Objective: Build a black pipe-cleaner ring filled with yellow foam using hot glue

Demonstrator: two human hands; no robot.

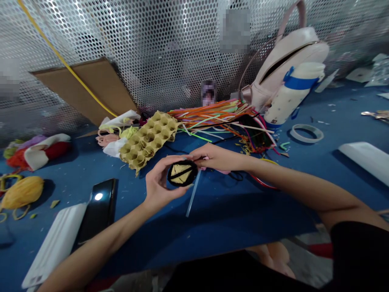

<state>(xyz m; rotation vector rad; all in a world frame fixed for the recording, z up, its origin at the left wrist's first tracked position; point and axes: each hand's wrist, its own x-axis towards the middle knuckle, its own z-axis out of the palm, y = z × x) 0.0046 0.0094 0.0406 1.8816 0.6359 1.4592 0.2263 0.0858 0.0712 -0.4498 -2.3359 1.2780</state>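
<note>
My left hand (pixel 161 184) cups a round black fuzzy craft piece (pixel 182 173) with yellow triangular inserts, its fingers curled behind the rim. My right hand (pixel 217 157) reaches in from the right, with its fingertips pinching the top edge of that piece. A thin translucent blue stick (pixel 193 193) hangs below the piece, and its upper end is hidden behind my hands. A bit of pink material (pixel 212 169) shows under my right hand. Just behind both hands lies a yellow egg tray (pixel 148 140).
Strips of colored pipe cleaner (pixel 212 115) lie heaped on the blue table (pixel 231 211). A pale bag (pixel 288 61), white bottle (pixel 293 91), tape roll (pixel 306 133), phone (pixel 99 207) and yellow yarn ball (pixel 21 192) surround them. Perforated metal (pixel 158 52) stands behind.
</note>
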